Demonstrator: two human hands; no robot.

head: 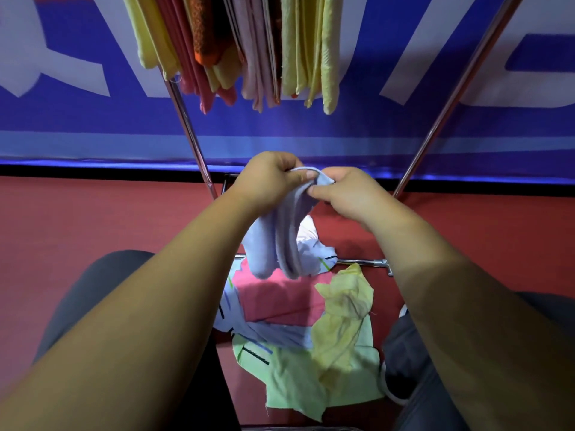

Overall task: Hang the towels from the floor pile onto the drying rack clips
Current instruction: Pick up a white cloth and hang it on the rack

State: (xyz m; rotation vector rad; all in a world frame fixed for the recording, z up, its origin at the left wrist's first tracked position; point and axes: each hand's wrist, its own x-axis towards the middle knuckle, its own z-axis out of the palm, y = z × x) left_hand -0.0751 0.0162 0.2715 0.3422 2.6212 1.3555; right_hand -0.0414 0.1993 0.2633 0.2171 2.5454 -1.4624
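Banner (93, 126) lettering too cropped to read, your left hand (273, 178) and right hand (350, 194) pinching blue towel (273, 244) by its top edge, cloth hanging below, seemingly clear of floor pile (311, 325)

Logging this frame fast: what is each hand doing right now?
Left hand: pinches the blue towel.
Right hand: pinches the same towel's top edge.

You're looking down on a dull red matte floor (93, 219). At lower centre a loose towel pile lies on it: a flat pink towel (280, 300), a crumpled pale yellow cloth (345, 315) to its right, a light green cloth with a dark stripe (289, 377) lowest, and a white cloth with coloured dashes (314, 253) uppermost. A thin chrome bar (361, 261) crosses the pile's upper edge.
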